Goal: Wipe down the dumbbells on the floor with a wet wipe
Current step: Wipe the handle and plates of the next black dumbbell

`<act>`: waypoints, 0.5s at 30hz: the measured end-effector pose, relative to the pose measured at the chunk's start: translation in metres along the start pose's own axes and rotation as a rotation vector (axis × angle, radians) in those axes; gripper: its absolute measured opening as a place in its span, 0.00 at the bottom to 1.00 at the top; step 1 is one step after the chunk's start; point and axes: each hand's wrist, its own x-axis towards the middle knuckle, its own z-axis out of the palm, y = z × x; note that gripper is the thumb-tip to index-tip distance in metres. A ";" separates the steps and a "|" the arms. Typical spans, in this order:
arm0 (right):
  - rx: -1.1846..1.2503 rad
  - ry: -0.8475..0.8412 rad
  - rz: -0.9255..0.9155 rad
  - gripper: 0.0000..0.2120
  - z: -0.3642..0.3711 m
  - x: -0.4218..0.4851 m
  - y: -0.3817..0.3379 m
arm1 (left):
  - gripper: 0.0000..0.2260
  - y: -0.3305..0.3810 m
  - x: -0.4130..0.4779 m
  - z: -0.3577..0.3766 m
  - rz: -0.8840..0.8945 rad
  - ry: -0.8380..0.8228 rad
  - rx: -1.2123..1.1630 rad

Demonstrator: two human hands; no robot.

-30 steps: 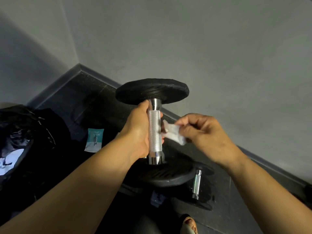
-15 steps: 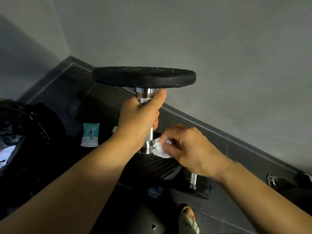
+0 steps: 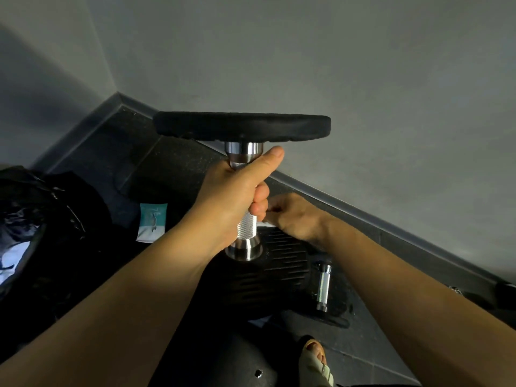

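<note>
L hand (image 3: 234,196) wrapped tight round the dumbbell (image 3: 246,226) handle, thumb pointing up toward the top chrome collar. R hand (image 3: 293,216) sits just behind the handle w/ fingers curled, pinching the wet wipe (image 3: 265,224). Only a thin white strip of it shows, right up against the knurled steel below the L hand's fingers.

Dumbbell's upright in front of the person: one black plate flat on top, edge-on, the other at the bottom w/ its ribbed face showing. Can't tell if that lower plate touches the floor (image 3: 173,160).

Just to the right of the lower plate, a second dumbbell (image 3: 323,286) lies on the floor, chrome handle catching the light.

Left of the L forearm, a teal wipe packet (image 3: 152,222) lies flat on the dark floor. Further left, a crumpled black bag (image 3: 50,219).

Bottom of view, a foot in a pale sandal (image 3: 314,358). Grey wall (image 3: 307,65) and baseboard (image 3: 363,213) run behind, meeting in a corner at upper left.
</note>
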 end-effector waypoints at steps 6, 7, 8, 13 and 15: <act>0.572 0.080 0.197 0.04 -0.002 -0.016 0.009 | 0.17 0.007 0.008 -0.004 -0.041 0.065 -0.116; 0.630 0.135 0.206 0.04 -0.002 -0.018 0.008 | 0.15 0.007 0.010 -0.005 -0.028 0.124 -0.141; 0.667 0.193 0.215 0.05 -0.001 -0.020 0.007 | 0.13 0.007 0.012 -0.006 -0.007 0.180 -0.165; 0.593 0.470 0.175 0.08 0.004 -0.035 -0.001 | 0.14 -0.002 0.020 -0.011 0.106 0.425 0.049; 0.620 0.526 0.115 0.07 0.009 -0.045 -0.002 | 0.18 -0.003 0.022 -0.014 0.082 0.475 0.043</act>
